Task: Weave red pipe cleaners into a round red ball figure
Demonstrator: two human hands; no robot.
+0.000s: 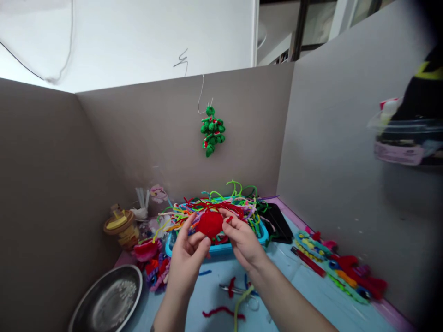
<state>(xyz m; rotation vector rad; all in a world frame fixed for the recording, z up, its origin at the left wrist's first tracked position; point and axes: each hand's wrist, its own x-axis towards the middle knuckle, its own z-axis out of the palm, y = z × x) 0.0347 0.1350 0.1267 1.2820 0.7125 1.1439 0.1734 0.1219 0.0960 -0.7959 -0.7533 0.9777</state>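
Note:
Both hands are raised over the table and pinch a round red pipe-cleaner ball point(209, 223) between them. My left hand point(187, 258) grips its lower left side with thumb and fingers. My right hand point(242, 240) pinches its right edge, fingers curled. Right behind the ball sits a blue tray point(221, 248) heaped with pipe cleaners in many colours point(235, 203).
A green and red pipe-cleaner figure point(212, 131) hangs from a wire on the grey partition. A steel bowl point(107, 299) sits at front left, beside pink and red craft pieces point(152, 263). Finished colourful pieces point(339, 272) lie at right. Scissors point(238, 290) and red scraps point(221, 312) lie below my hands.

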